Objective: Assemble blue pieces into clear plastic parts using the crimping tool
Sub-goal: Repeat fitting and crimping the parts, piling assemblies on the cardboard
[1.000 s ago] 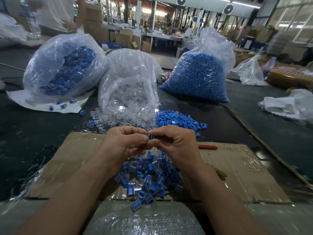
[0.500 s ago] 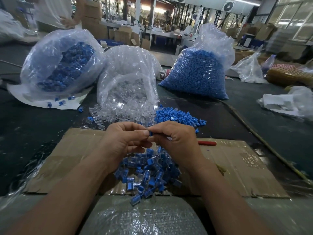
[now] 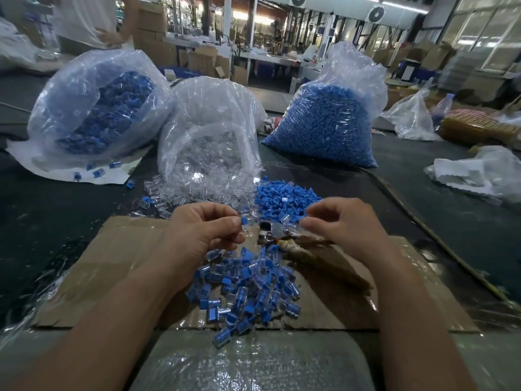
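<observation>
Carefully: my left hand [image 3: 203, 232] pinches the blue piece [image 3: 244, 220] in its clear part [image 3: 245, 227] at centre frame. My right hand [image 3: 344, 224] curls over the crimping tool [image 3: 270, 235]; whether it grips it I cannot tell. A clumsy grab could knock the insert loose into the assembled pile [image 3: 248, 292] below.

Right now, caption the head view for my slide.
Left hand pinches a blue-capped clear part by the crimping tool; right hand curled above its handles.
</observation>
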Demonstrator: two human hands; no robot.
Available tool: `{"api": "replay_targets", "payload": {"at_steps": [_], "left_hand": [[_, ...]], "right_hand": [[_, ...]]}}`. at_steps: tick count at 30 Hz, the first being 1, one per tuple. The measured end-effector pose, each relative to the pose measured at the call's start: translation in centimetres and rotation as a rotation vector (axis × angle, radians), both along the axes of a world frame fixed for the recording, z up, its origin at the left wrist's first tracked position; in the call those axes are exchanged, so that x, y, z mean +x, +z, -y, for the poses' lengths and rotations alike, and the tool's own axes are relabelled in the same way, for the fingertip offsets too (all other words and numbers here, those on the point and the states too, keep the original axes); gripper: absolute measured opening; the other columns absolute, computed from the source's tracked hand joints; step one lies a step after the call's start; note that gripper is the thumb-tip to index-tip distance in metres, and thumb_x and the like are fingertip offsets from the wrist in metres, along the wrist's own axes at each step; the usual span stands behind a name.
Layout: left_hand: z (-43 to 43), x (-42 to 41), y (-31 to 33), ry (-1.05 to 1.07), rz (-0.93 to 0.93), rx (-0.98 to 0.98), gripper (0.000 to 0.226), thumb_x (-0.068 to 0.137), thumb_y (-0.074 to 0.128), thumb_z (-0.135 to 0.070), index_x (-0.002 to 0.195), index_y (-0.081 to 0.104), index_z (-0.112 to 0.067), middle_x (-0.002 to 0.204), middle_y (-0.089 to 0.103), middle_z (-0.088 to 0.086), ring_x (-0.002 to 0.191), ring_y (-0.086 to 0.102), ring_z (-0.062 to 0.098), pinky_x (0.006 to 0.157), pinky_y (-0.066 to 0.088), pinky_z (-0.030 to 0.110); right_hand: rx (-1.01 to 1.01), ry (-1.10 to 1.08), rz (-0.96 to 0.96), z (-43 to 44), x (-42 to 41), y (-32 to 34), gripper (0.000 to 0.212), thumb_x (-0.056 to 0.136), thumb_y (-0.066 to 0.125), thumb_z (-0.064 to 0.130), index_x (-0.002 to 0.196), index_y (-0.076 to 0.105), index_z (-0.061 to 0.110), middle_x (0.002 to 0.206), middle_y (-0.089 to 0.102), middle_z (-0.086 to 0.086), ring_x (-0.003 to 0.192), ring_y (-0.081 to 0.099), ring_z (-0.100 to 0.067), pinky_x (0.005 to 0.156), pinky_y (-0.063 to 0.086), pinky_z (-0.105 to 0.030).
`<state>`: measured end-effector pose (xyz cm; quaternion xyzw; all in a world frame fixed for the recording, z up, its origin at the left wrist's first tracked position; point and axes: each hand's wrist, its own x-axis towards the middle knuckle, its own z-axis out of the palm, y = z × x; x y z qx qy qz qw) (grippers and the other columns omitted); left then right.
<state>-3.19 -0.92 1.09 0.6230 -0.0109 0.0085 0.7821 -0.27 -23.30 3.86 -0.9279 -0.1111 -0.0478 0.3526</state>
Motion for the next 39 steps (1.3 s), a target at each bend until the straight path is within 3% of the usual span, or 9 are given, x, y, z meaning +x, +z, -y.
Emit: {"api": "replay_targets", "payload": {"at_steps": [4, 7, 11, 14, 17, 22, 28, 32, 39], "left_hand": [[0.0, 0.2, -0.2, -0.001, 0.0, 0.014, 0.009, 0.062, 0.066, -0.005, 0.07, 0.063, -0.005, 0.058, 0.066, 0.005, 0.053, 0.065, 0.015, 0.047, 0.05, 0.019], [-0.1, 0.1, -0.1, -0.007, 0.007, 0.004, 0.013, 0.059, 0.066, -0.008, 0.071, 0.062, -0.005, 0.059, 0.067, 0.004, 0.053, 0.065, 0.015, 0.049, 0.052, 0.02], [-0.2, 0.0, 0.0, -0.025, 0.005, -0.001, 0.015, 0.059, 0.065, -0.008, 0.073, 0.062, -0.004, 0.059, 0.067, 0.004, 0.054, 0.065, 0.015, 0.05, 0.052, 0.02], [-0.2, 0.0, -0.1, -0.039, 0.01, 0.034, 0.008, 0.067, 0.062, -0.003, 0.074, 0.06, -0.004, 0.06, 0.067, 0.004, 0.055, 0.065, 0.014, 0.048, 0.051, 0.019], [-0.3, 0.0, -0.4, -0.022, 0.011, 0.068, 0.009, 0.079, 0.057, 0.004, 0.077, 0.059, -0.004, 0.06, 0.067, 0.002, 0.055, 0.065, 0.012, 0.047, 0.049, 0.018], [-0.5, 0.1, -0.5, 0.021, 0.049, 0.12, 0.011, 0.083, 0.055, 0.003, 0.078, 0.059, -0.006, 0.059, 0.067, -0.001, 0.056, 0.064, 0.009, 0.047, 0.048, 0.017], [-0.2, -0.1, -0.4, 0.152, 0.195, 0.244, 0.017, 0.085, 0.055, 0.003, 0.077, 0.058, -0.011, 0.058, 0.065, -0.006, 0.055, 0.061, 0.003, 0.048, 0.047, 0.015], [0.1, -0.2, -0.2, 0.202, 0.281, 0.283, 0.019, 0.086, 0.054, 0.003, 0.078, 0.058, -0.013, 0.06, 0.066, -0.009, 0.055, 0.059, 0.0, 0.048, 0.047, 0.014], [0.3, -0.4, 0.0, 0.221, 0.294, 0.329, 0.019, 0.086, 0.054, 0.002, 0.077, 0.057, -0.015, 0.062, 0.063, -0.002, 0.052, 0.057, -0.003, 0.048, 0.046, 0.012]], "right_hand": [[-0.231, 0.032, -0.378, 2.0, 0.6, -0.5, 0.034, 0.064, 0.078, 0.043, 0.088, 0.054, 0.043, 0.095, 0.053, 0.02, 0.086, 0.048, 0.001, 0.063, 0.034, -0.018], [-0.293, 0.067, -0.474, 1.5, 0.5, -0.7, 0.056, 0.051, 0.084, 0.047, 0.091, 0.045, 0.045, 0.099, 0.046, 0.02, 0.089, 0.046, -0.004, 0.066, 0.036, -0.023], [-0.327, 0.046, -0.387, 0.8, 0.6, -1.1, 0.062, 0.054, 0.085, 0.04, 0.098, 0.041, 0.038, 0.103, 0.045, 0.016, 0.096, 0.045, -0.009, 0.08, 0.041, -0.03], [-0.352, 0.057, -0.359, 0.4, 0.4, -0.7, 0.033, 0.064, 0.077, 0.033, 0.085, 0.051, 0.036, 0.092, 0.051, 0.012, 0.084, 0.05, -0.008, 0.071, 0.045, -0.028], [-0.529, 0.009, -0.215, -0.9, 0.3, -0.9, 0.01, 0.073, 0.063, 0.021, 0.074, 0.055, 0.028, 0.081, 0.055, 0.004, 0.072, 0.05, -0.01, 0.06, 0.046, -0.029], [-0.539, -0.044, -0.142, -1.5, 0.3, -1.3, 0.013, 0.077, 0.056, 0.017, 0.082, 0.054, 0.028, 0.082, 0.051, 0.006, 0.073, 0.047, -0.009, 0.063, 0.046, -0.03], [-0.318, -0.035, 0.075, -2.3, -0.4, -0.8, 0.027, 0.07, 0.057, 0.012, 0.083, 0.044, 0.032, 0.075, 0.045, 0.013, 0.065, 0.041, -0.004, 0.051, 0.025, -0.024], [-0.232, 0.028, 0.099, -2.9, -0.8, -0.8, 0.031, 0.072, 0.057, 0.01, 0.093, 0.044, 0.031, 0.085, 0.046, 0.012, 0.075, 0.043, -0.012, 0.059, 0.03, -0.029], [-0.203, 0.127, -0.001, -3.3, -1.0, -0.7, 0.036, 0.072, 0.059, 0.008, 0.095, 0.043, 0.03, 0.089, 0.045, 0.014, 0.083, 0.045, -0.009, 0.066, 0.039, -0.032]]}}
